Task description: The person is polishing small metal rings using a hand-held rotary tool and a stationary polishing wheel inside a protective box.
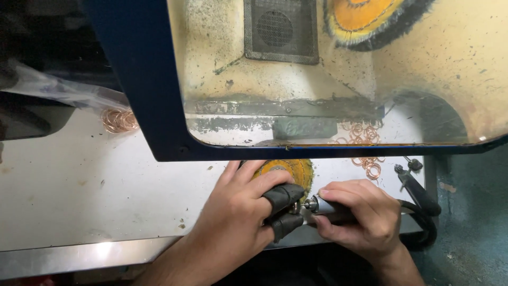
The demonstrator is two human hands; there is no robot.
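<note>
Hands met at the desk edge below the blue-framed shield. Left hand, fingertips in dark guards, pinched something too small to identify; right hand clenched around the rotary handpiece, tip touching those fingertips. Sat just before yellow buffing wheel; copper rings lay beyond.

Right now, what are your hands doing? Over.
Left hand pinching something small with black-covered fingertips. Right hand gripping a rotary handpiece, tip at the left fingertips. Yellow buffing wheel just behind; copper rings heaped nearby.
</note>
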